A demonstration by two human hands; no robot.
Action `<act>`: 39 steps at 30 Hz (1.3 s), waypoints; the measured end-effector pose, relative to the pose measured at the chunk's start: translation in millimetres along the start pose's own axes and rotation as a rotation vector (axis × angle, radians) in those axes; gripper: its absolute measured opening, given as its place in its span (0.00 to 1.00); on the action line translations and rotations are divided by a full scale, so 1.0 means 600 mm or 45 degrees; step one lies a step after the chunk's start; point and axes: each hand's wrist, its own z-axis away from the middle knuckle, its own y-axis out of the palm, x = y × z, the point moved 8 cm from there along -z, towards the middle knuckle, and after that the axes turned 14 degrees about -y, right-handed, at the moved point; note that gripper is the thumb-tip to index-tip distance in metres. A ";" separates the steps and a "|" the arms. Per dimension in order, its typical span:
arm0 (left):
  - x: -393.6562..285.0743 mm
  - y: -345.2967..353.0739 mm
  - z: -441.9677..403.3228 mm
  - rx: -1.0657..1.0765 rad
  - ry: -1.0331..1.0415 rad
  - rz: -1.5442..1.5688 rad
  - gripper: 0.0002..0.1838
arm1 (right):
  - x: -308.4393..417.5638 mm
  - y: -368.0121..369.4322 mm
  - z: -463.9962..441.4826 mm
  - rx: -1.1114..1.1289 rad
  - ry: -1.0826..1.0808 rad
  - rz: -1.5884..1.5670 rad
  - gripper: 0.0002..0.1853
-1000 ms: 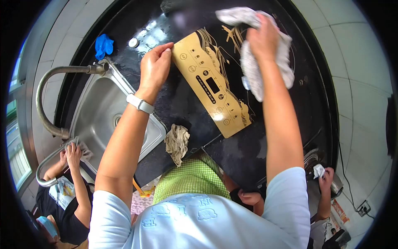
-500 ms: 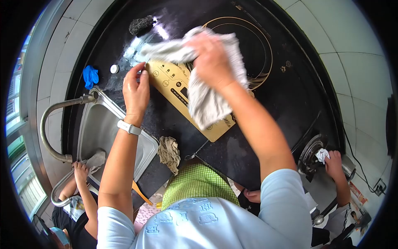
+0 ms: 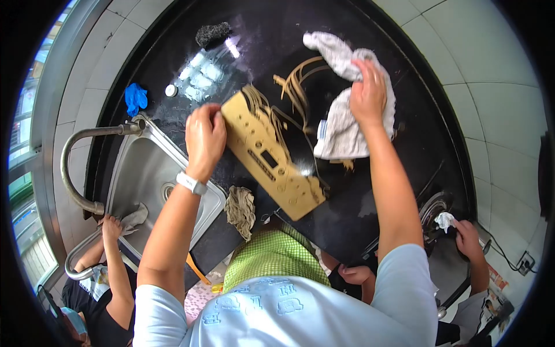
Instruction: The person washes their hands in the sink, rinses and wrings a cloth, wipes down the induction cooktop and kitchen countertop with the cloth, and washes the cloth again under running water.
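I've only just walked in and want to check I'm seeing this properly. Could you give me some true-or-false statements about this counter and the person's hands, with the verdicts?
1. The right hand is on a white cloth. True.
2. The crumpled brown cloth lies inside the sink. False: it lies beside the sink.
3. The left hand is at a corner of the gold panel. True.
4. The white wristband is on the right wrist. False: it is on the left wrist.
5. The rough black pad lies on the gold panel. False: it lies apart from it.
6. A crumpled blue item lies near a small white round object. True.
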 end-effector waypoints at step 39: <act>0.036 0.052 -0.051 0.548 0.155 -0.741 0.56 | -0.198 -0.507 0.029 -0.541 0.198 0.885 0.14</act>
